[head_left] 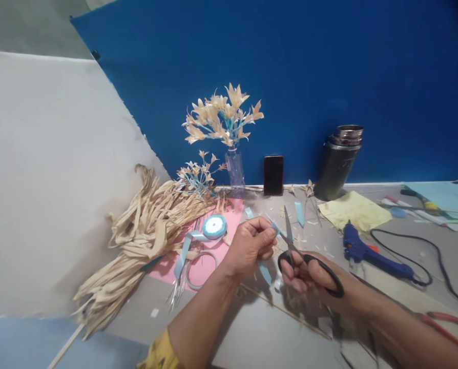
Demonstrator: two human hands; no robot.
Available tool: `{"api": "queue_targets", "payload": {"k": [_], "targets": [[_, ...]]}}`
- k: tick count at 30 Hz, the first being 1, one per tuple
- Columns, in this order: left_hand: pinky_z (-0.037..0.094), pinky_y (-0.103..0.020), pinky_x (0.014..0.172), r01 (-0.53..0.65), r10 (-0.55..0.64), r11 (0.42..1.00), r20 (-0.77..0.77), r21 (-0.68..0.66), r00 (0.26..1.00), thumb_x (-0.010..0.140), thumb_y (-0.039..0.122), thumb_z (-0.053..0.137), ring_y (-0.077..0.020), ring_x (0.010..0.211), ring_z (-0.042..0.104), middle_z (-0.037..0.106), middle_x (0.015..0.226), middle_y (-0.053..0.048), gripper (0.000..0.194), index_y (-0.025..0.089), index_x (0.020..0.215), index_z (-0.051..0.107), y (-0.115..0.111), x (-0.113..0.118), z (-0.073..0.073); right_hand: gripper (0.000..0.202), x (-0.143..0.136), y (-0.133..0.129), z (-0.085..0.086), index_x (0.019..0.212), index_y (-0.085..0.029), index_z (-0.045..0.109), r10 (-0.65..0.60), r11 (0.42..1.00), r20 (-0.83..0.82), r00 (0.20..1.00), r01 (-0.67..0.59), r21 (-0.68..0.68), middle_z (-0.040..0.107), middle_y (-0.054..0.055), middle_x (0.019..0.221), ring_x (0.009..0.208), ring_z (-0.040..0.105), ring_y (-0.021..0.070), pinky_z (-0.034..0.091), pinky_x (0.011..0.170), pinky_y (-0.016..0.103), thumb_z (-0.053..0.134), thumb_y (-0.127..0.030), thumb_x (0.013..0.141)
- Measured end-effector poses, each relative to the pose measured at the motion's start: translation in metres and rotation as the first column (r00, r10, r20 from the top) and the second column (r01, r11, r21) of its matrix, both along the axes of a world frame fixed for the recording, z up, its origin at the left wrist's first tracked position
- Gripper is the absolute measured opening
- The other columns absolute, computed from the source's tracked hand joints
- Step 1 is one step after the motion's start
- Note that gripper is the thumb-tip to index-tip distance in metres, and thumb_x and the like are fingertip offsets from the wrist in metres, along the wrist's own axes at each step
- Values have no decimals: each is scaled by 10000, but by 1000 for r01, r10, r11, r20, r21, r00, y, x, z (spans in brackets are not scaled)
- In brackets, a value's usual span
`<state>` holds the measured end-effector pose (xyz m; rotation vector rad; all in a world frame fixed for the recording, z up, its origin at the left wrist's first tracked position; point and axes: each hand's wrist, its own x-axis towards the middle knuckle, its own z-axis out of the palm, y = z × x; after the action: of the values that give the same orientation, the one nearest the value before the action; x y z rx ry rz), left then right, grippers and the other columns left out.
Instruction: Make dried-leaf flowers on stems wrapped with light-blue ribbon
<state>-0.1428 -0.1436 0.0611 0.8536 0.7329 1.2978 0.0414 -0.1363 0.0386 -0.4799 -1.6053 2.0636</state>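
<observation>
At the near edge, a yellow sleeve (162,351) covers part of the left arm, and a tool with 2 red handles (450,319) lies at the right, partly hidden by the right forearm. A thin stick (290,313) lies below the hands. Above the worktop (132,318), the right hand (309,274) has its fingers closed in the black handles of the scissors (289,228), whose 2 blades stand apart. To its left, the fingers of the left hand (252,243) are pinched together on a piece of light blue ribbon (275,229), just beside the blades; I cannot tell if they touch it.

A little farther, the blue glue gun (371,252) lies at the right with its cable. At the left are the ribbon spool (214,226), on pink paper (232,218), and a large bundle of dried leaves (155,220). Yellow paper (354,211) lies beyond the glue gun.

Farthest, a clear bottle (235,171) holds pale flowers (225,113). To its right, a phone (273,175) stands upright and a dark flask (336,166) is near the blue board (309,61).
</observation>
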Motion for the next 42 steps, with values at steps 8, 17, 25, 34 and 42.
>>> {"api": "queue_targets", "payload": {"k": [8, 17, 25, 34, 42], "targets": [[193, -138, 387, 0, -4, 997, -45, -79, 999, 612, 388, 893, 2, 391, 269, 539, 540, 40, 471, 164, 681, 484, 3, -8, 3, 569, -6, -2, -2, 641, -205, 426, -115, 991, 91, 989, 120, -51, 315, -74, 532, 515, 200, 96, 165, 530, 282, 538, -721, 854], [210, -155, 373, 4, -12, 998, -120, -62, 993, 606, 379, 889, -12, 369, 328, 556, 525, 33, 431, 152, 662, 527, 3, -3, 0, 606, -8, -3, 8, 749, -182, 568, -56, 953, -39, 998, 42, -299, 391, -51, 573, 538, 214, 103, 185, 556, 277, 599, -787, 757], [195, -154, 380, -35, 32, 999, -201, -12, 979, 593, 377, 896, -1, 376, 310, 568, 536, 21, 422, 134, 633, 553, 3, -17, 11, 541, -10, -12, 8, 676, -197, 503, -112, 917, -61, 992, 79, -391, 230, -101, 501, 513, 150, 95, 155, 537, 261, 642, -707, 794], [186, -135, 389, -48, 37, 996, -138, -78, 990, 595, 391, 900, 8, 396, 260, 533, 536, 33, 471, 149, 649, 500, -3, -9, 19, 538, -6, -4, 6, 733, -162, 596, -35, 971, -136, 990, 2, -239, 430, -26, 651, 571, 313, 108, 223, 567, 274, 619, -692, 820], [158, -129, 385, -61, 54, 997, -111, -55, 992, 610, 387, 895, 12, 398, 215, 505, 539, 50, 479, 159, 660, 477, 1, -10, 31, 618, 1, -8, 5, 840, -166, 619, 5, 982, -103, 995, -24, -188, 492, -8, 668, 585, 335, 117, 236, 590, 277, 559, -779, 794]]}}
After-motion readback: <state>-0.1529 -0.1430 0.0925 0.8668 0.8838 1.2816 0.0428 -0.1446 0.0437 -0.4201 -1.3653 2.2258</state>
